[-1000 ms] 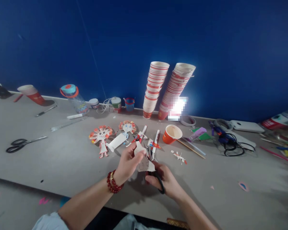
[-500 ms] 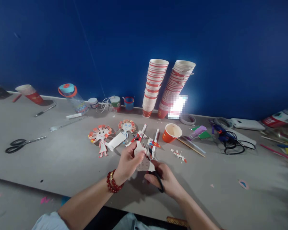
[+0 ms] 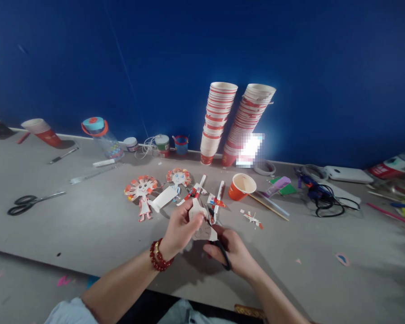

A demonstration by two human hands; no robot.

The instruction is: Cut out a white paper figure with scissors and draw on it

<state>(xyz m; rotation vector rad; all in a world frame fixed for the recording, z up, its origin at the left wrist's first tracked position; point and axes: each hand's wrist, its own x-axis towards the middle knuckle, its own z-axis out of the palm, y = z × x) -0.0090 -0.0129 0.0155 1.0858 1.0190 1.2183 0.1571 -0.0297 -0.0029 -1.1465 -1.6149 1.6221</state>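
My left hand (image 3: 180, 225) pinches a piece of white paper (image 3: 202, 231) with pencil-like lines drawn on it. In my right hand (image 3: 234, 251) is a pair of scissors (image 3: 224, 256) with black handles, its blades at the paper's right edge. Part of the blades is hidden by the paper. Just beyond lie two markers, one (image 3: 218, 201) right of the other (image 3: 200, 188), among red and white scraps. Left of my hands rest two paper dolls with fringed heads, a red one (image 3: 144, 204) and a blue one (image 3: 178, 177), and a curled white paper strip (image 3: 164, 198).
An orange paper cup (image 3: 238, 191) stands right of the markers. Tall stacks of paper cups (image 3: 216, 121) lean by the blue wall. A second pair of scissors (image 3: 25, 204) lies far left, near a water bottle (image 3: 103, 139). A glue gun (image 3: 317, 191) with its cord is at right.
Both hands stay in nearly the same place. The scissors' blades look closer together against the paper than before.
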